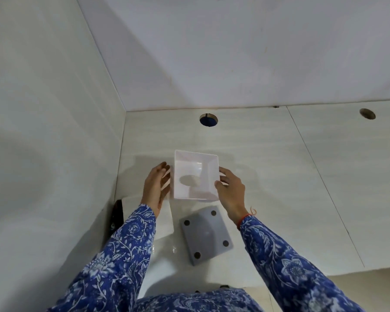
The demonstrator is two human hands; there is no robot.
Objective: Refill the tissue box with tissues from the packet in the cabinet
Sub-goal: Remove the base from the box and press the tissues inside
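Note:
A white square tissue box (pixel 195 175) stands on the pale counter with its open side up, empty inside; an oval slot shows in its floor. My right hand (pixel 231 191) grips its right wall, thumb over the rim. My left hand (pixel 155 185) is flat against its left wall, fingers spread. The box's grey base plate (pixel 206 235), with dark round pads at its corners, lies on the counter just in front of the box. A white flat sheet or tissue stack (pixel 164 219) lies under my left wrist. No tissue packet is visible.
White walls close the corner at the left and behind. The counter (pixel 279 176) has a round hole (pixel 208 120) behind the box and another (pixel 367 113) at the far right. A dark object (pixel 117 216) stands against the left wall.

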